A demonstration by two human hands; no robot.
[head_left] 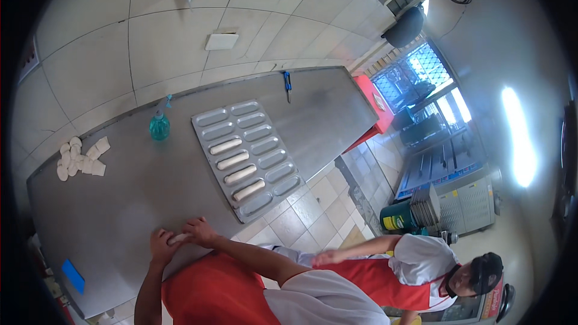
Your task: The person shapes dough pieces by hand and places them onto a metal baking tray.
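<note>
At the near edge of the metal table (135,195), a pale piece of dough (179,239) lies between my two hands. My left hand (161,244) has its fingers curled round the left end, and my right hand (200,232) grips the other end. Part of the dough is hidden by the fingers. Beyond my right hand, a metal baking tray (283,197) has long moulded hollows in two columns. Several rolled dough pieces (241,174) rest in its left column; the right column holds none. At the far left sits a cluster of cut dough pieces (76,158).
A green spray bottle (159,126) stands left of the tray. Toward the wall lies a blue-handled tool (288,84). A flat blue piece (73,276) is at the table's lower left. Close on my right, a co-worker (385,271) reaches an arm out. A red stand (376,108) adjoins the table's far end.
</note>
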